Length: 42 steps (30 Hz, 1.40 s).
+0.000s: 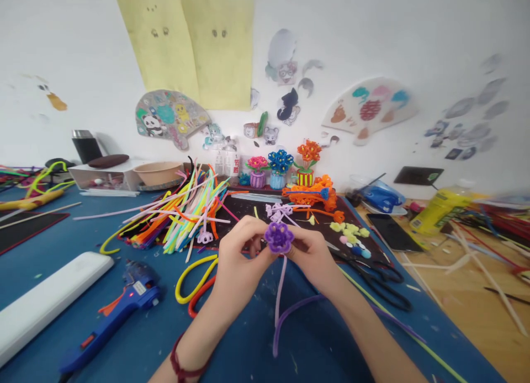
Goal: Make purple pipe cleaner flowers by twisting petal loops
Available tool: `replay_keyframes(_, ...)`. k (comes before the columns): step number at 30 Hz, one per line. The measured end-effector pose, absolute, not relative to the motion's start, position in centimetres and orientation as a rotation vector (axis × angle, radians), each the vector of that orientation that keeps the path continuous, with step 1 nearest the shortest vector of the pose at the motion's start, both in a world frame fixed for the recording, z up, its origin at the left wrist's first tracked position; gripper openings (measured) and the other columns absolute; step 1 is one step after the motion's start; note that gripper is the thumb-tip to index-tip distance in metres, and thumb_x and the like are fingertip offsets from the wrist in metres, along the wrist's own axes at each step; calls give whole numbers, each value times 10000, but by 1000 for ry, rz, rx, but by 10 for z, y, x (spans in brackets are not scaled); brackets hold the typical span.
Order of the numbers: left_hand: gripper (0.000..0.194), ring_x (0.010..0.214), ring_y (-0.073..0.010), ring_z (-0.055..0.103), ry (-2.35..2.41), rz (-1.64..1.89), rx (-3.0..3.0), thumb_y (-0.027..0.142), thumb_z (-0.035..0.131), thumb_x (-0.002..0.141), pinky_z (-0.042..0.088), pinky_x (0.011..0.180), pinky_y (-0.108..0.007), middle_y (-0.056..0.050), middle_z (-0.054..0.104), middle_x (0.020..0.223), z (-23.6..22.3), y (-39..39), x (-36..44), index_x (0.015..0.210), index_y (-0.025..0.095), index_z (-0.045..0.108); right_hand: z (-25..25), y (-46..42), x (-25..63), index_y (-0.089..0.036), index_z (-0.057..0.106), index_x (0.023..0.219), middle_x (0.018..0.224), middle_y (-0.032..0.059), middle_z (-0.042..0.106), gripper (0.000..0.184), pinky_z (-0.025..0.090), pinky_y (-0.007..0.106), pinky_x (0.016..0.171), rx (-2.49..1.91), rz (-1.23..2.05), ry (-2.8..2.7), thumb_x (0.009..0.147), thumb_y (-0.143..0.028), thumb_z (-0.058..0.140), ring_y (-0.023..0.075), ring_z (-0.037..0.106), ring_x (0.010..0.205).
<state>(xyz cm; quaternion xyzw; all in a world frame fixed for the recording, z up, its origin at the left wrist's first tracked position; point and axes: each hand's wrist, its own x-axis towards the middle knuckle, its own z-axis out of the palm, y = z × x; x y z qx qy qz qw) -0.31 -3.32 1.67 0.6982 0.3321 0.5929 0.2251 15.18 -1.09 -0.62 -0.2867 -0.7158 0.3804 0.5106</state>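
Note:
Between my two hands is a small purple pipe cleaner flower, its petals looped round and facing me. My left hand pinches it from the left with thumb and fingers. On the other side my right hand closes its thumb and fingers on the flower's lower right edge. A pale lilac pipe cleaner hangs below the hands. Under the right forearm curves a darker purple pipe cleaner on the blue mat. Lilac pipe cleaner flowers lie just behind the hands.
A blue glue gun and a white box-like bar lie at left. Black scissors rest at right near a phone. Behind are a pile of pipe cleaners, small potted flowers and a yellow bottle.

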Motion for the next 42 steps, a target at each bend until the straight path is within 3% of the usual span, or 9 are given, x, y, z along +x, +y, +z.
replay_keyframes(5, 71, 656, -133, 552, 778, 1692, 1817, 218, 724, 756, 435, 520, -228, -50, 616, 737, 12, -31, -1, 751, 152, 700, -10, -9, 149, -190, 739, 825, 743, 32, 671, 253, 488, 295, 680, -699, 797, -1740, 875, -400, 607, 176, 598, 703)
replay_keyframes(9, 35, 644, -126, 560, 723, 1765, 1893, 186, 702, 781, 446, 535, -231, -34, 618, 713, 11, -34, -1, 752, 167, 708, -9, -8, 149, -209, 725, 899, 925, 64, 686, 151, 487, 330, 811, -709, 674, -1679, 865, -320, 630, 205, 624, 884)
replay_keyframes(11, 59, 667, -128, 573, 767, 1844, 2008, 131, 673, 796, 452, 558, -231, -33, 632, 719, 12, -36, -3, 776, 172, 710, -6, -10, 150, -216, 701, 995, 973, 72, 663, 193, 495, 332, 817, -730, 657, -1591, 855, -336, 644, 200, 618, 891)
replay_keyframes(17, 108, 728, -131, 597, 976, 1951, 2116, 90, 636, 812, 445, 546, -211, -42, 652, 807, 16, -39, -8, 816, 175, 703, 6, -28, 153, -218, 664, 1090, 827, 48, 625, 403, 515, 296, 647, -496, 920, -1508, 796, -493, 684, 169, 586, 704)
replay_keyframes(25, 84, 717, -155, 614, 869, 1848, 2010, 183, 634, 836, 481, 597, -257, -46, 687, 791, 12, -33, -8, 831, 190, 717, 7, -34, 147, -231, 660, 1090, 876, 54, 690, 296, 547, 319, 729, -527, 971, -1575, 817, -337, 707, 175, 629, 754)
replay_keyframes(31, 96, 688, -159, 607, 847, 1783, 1974, 202, 629, 837, 479, 586, -262, -56, 695, 777, 12, -33, -6, 822, 183, 722, 7, -37, 148, -294, 608, 1197, 979, 36, 658, 502, 511, 288, 675, -645, 778, -1673, 730, -332, 787, 176, 595, 782)
replay_keyframes(35, 98, 671, -160, 603, 792, 1757, 1972, 187, 629, 827, 476, 586, -267, -58, 700, 762, 12, -34, -5, 808, 181, 725, 8, -41, 147, -286, 648, 1125, 982, 37, 667, 392, 504, 314, 728, -723, 644, -1702, 752, -281, 768, 202, 609, 860)
replay_keyframes(42, 122, 684, -174, 614, 753, 1719, 1907, 206, 627, 824, 497, 594, -281, -78, 692, 752, 12, -32, -5, 794, 170, 739, 10, -41, 147, -257, 698, 1046, 877, 38, 673, 309, 500, 306, 666, -688, 648, -1706, 751, -319, 767, 195, 612, 791)
